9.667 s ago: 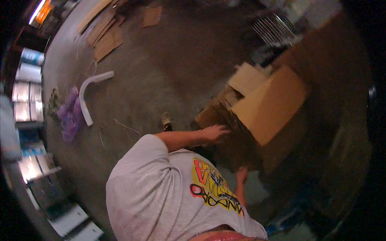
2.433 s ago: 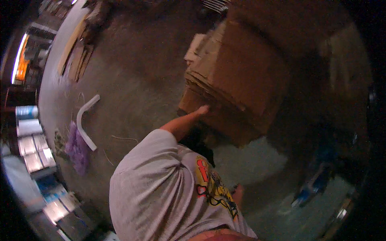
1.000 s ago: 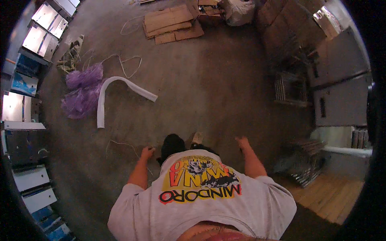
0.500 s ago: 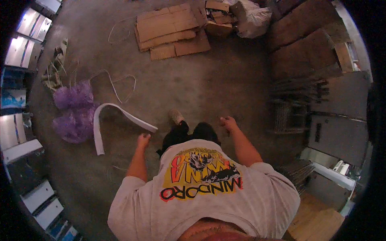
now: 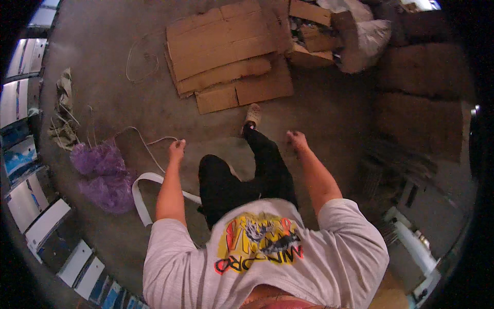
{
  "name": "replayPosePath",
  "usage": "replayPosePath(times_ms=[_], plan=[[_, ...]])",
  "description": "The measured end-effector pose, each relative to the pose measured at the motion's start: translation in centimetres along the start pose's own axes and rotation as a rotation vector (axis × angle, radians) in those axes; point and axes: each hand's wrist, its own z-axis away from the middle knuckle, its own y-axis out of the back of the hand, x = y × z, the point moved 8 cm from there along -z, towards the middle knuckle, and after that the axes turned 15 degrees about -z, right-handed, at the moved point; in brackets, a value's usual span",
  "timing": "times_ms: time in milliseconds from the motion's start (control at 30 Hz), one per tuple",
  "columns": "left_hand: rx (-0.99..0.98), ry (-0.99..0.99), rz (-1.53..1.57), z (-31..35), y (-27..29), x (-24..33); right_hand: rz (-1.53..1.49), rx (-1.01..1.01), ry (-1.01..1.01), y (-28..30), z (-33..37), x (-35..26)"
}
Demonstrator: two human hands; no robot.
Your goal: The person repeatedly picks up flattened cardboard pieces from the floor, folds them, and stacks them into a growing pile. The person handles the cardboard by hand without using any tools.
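My left hand (image 5: 177, 150) hangs over the floor with its fingers curled in, and nothing shows in it. Just beyond it a thin pale cord (image 5: 139, 135) lies on the floor, partly hidden by the hand. Under my left forearm, a bent white strip (image 5: 140, 198) rests beside a purple plastic bundle (image 5: 105, 193). My right hand (image 5: 297, 141) is in the air above bare floor, slightly blurred, its fingers loosely bent and apart, with no object visible in it. One foot in a beige clog (image 5: 253, 114) is stepped forward, close to the cardboard.
Flattened cardboard sheets (image 5: 221, 44) lie ahead. Beside them stand an open carton (image 5: 311, 38) of scraps and a whitish sack (image 5: 370, 44). Brown boards or cartons (image 5: 419, 123) line the right. Boxes (image 5: 49, 224) line the left edge. A leafy, stringy heap (image 5: 64, 116) lies beyond the purple bundle.
I have stepped forward, so the cardboard and sack are nearer. My left hand has passed from beside the white strip to the cord. One leg now reaches ahead.
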Motion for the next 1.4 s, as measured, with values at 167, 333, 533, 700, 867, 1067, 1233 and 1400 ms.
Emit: replayPosePath(times_ms=[167,333,533,700,867,1067,1233,1400], plan=[[0.011,0.093,-0.164,-19.5,-5.1,3.2,-0.006,0.017,0.013,-8.8,-21.5,-11.3],[0.196,0.052,-0.102,-39.5,-8.8,7.5,0.051,0.189,0.106,-14.6,-39.3,-15.1],[0.227,0.185,-0.148,-56.5,-13.6,5.5,0.087,0.477,0.229,-14.7,-54.5,-13.8],[0.309,0.037,-0.003,-62.5,-16.2,3.3,-0.442,0.640,0.142,-13.4,-62.5,-9.6],[0.388,0.249,-0.156,-65.1,-16.1,0.7,-0.363,0.333,0.273,-13.3,-64.4,-10.9],[0.043,0.254,0.093,-65.3,-14.1,-2.4,0.016,0.587,0.442,-14.4,-58.7,-14.8],[-0.111,0.246,0.597,-64.8,-11.7,-9.8,-0.078,0.643,0.509,-18.6,-53.2,-11.1],[-0.061,0.404,0.054,-65.2,-9.0,-18.2,-0.052,0.583,0.218,-21.4,-50.3,-0.9]])
